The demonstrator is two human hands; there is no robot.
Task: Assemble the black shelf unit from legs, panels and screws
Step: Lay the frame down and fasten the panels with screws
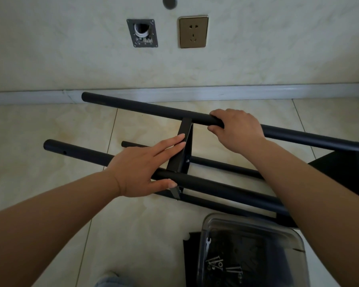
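Observation:
The black shelf unit lies on its side on the tiled floor, its tubular legs running left to right. My right hand (236,129) grips the far upper leg (145,107) just right of a narrow black panel (184,131) seen edge-on between the legs. My left hand (145,168) lies across the near upper leg (81,153), its straight fingers pressed flat against the panel and the thumb under the tube. A lower leg (216,164) shows behind the panel. A screw head (187,160) sits in the panel's side. Another black panel (340,162) is at the right.
A clear plastic tub (255,222) holding several screws (218,264) and a small wrench (208,245) stands at the lower right on a black sheet (192,255). The wall with a brass socket (193,31) and skirting board (216,93) lies just beyond the legs.

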